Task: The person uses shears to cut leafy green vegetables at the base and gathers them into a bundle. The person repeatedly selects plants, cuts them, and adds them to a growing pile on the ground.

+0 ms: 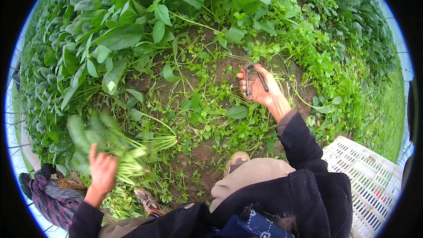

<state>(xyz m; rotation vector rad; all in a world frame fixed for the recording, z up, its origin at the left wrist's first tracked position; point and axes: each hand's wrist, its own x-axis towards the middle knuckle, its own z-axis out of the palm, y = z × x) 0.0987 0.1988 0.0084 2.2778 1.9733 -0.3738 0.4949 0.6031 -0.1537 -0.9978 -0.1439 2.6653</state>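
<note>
At the lower left, my left hand [103, 170] is around a blurred bunch of leafy greens [130, 163], which looks like spinach. Its pale stems point right and its leaves spread up and left. Against that bunch lies another cut plant [167, 140], its stem base to the right. My right hand [266, 87], palm up over the bed, holds a pair of pruning shears [247, 77] with dark and red handles. The blades point away from me, above trampled small greens and bare soil [201, 155].
Tall broad-leaved plants [138, 23] stand ahead and to the left. Feathery low greens [317, 46] grow at the right. A white slatted plastic crate [363, 178] is beside me at the lower right. Another person in a plaid garment [54, 201] is at the lower left. My shoes [150, 200] rest on the soil.
</note>
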